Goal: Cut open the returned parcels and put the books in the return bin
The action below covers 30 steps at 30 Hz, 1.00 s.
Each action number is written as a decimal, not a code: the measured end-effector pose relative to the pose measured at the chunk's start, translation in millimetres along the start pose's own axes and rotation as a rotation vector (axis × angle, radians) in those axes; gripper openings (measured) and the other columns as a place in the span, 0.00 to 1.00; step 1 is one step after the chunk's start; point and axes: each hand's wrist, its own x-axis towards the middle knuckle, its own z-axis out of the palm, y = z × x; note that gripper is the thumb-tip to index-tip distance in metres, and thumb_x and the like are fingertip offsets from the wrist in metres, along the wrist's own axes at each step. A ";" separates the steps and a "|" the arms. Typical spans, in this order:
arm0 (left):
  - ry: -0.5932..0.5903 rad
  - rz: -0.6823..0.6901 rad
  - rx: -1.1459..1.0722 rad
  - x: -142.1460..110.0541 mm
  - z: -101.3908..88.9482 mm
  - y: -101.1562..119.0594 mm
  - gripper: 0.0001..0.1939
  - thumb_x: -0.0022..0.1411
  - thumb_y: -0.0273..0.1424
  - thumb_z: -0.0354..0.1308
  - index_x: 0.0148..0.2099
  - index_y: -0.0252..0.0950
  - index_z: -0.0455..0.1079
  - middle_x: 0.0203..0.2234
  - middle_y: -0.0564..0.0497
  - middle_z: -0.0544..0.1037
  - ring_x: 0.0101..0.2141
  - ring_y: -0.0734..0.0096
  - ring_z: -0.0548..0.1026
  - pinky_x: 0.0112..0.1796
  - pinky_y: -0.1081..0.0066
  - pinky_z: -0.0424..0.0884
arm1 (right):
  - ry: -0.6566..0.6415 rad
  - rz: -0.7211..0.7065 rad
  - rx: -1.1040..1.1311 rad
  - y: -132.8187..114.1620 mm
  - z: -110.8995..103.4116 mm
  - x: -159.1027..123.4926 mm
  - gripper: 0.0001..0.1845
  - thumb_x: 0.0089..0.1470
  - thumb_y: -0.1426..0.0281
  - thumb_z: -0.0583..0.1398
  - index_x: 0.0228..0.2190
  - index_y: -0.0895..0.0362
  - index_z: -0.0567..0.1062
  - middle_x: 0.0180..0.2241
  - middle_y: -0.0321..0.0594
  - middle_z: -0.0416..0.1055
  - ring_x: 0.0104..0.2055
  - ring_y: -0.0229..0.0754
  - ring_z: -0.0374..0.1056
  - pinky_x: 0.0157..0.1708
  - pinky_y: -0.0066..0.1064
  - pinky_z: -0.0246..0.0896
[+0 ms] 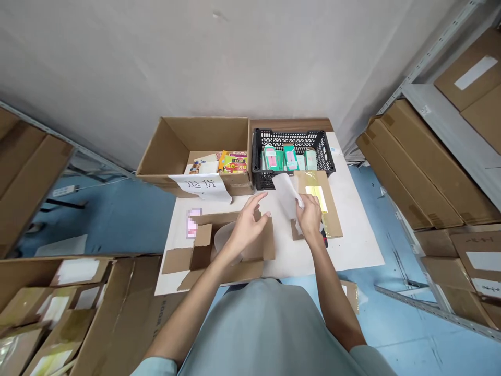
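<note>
My right hand [309, 216] pinches a white sheet of paper [286, 193] by its right side, above a flat piece of cardboard [332, 209] with a yellow-edged label. A dark object, mostly hidden, lies beneath my right wrist. My left hand [250, 222] is held with its fingers apart and holds nothing, over the right part of an open cardboard box [201, 257]. This box has its flaps spread, and something whitish and rounded [223, 237] shows inside it. Beside its left flap lies a small pink item [192, 223], blurred out.
Behind stand a large open carton [156, 156] with colourful packets and a black plastic crate [266, 180] with green-and-pink boxes. Shelves with cartons [410, 162] stand to the right. At lower left a big carton [129, 308] holds several parcels.
</note>
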 end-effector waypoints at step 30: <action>0.146 -0.141 0.292 -140.1 -83.8 -100.7 0.23 0.70 0.27 0.56 0.62 0.40 0.83 0.55 0.42 0.84 0.52 0.55 0.85 0.56 0.57 0.82 | -0.415 -0.406 0.231 -129.4 93.5 -133.4 0.15 0.72 0.69 0.59 0.56 0.52 0.79 0.61 0.50 0.76 0.61 0.51 0.78 0.61 0.42 0.76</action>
